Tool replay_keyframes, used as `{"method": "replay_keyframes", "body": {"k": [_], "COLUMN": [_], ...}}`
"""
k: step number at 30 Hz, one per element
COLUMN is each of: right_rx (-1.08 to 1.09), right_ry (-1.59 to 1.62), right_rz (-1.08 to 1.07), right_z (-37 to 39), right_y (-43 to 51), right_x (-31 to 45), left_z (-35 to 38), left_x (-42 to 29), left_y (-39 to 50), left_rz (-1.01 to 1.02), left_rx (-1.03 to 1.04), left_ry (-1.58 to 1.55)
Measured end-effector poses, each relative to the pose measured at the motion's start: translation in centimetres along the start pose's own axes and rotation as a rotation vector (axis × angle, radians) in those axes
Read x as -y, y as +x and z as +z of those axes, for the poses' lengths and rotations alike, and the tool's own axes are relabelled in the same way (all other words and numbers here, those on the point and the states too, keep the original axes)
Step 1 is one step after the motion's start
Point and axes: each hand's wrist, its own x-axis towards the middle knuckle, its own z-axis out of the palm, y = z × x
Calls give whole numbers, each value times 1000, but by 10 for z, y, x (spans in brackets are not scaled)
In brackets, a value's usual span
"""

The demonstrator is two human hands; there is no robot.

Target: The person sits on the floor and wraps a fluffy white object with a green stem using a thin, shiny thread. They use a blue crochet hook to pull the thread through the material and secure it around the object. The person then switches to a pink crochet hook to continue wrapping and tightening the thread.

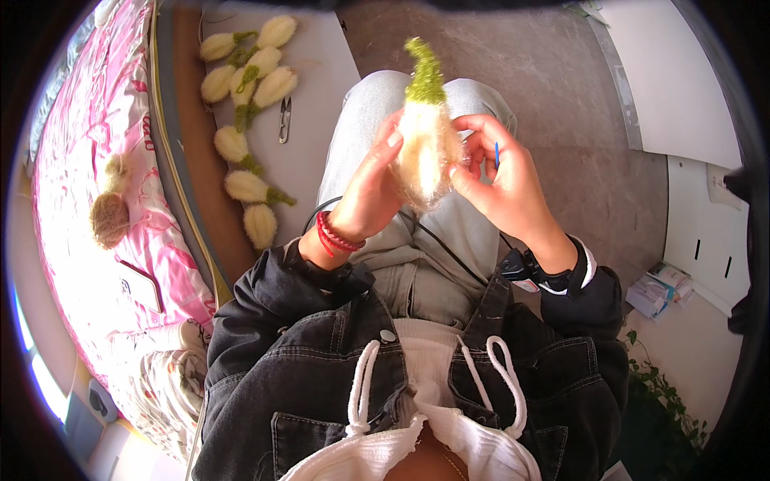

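Above my lap I hold a fuzzy cream crocheted piece (426,150) with a curled green tip (425,75) pointing away from me. My left hand (373,180) grips its left side, the thumb resting on the cream yarn. At the right side, the thumb and fingers of my right hand (508,171) pinch the piece near its lower part. A thin blue tool (497,155) sticks up between the right-hand fingers; its kind cannot be made out, and most of it is hidden.
Several similar cream-and-green pieces (245,186) lie on a pale board (319,48) at left, beside thread snips (284,120). A pink bed cover (96,102) bears yarn balls (109,220) and a phone (142,286). A black cable (448,249) crosses my lap.
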Motion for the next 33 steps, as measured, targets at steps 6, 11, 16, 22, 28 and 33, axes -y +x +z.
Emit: {"method": "replay_keyframes", "body": {"k": [6,11,16,22,28,33], "right_rx": [-4,-36,-60,-39,-23,-30], "right_ry": [-69,-67,-4,-166,-153,33], "right_rz": [-87,-83,-33,-266,-266,-126], "right_z": [3,6,2,-3,3,-6], "right_y": [-1,0,1,1,0,1], "right_x": [-1,-6,-8,-7,-11,-13], "left_z": [-1,-2,-5,-5,-8,-11], "left_x": [3,6,2,0,-2,-11], "left_y": [2,1,1,4,-2,-5], "left_rz": [14,153,-2,4,105,-25], "left_rx": [-30,-5,-105,-35,164,129], "left_ry": [144,349,93,-39,200,237]}}
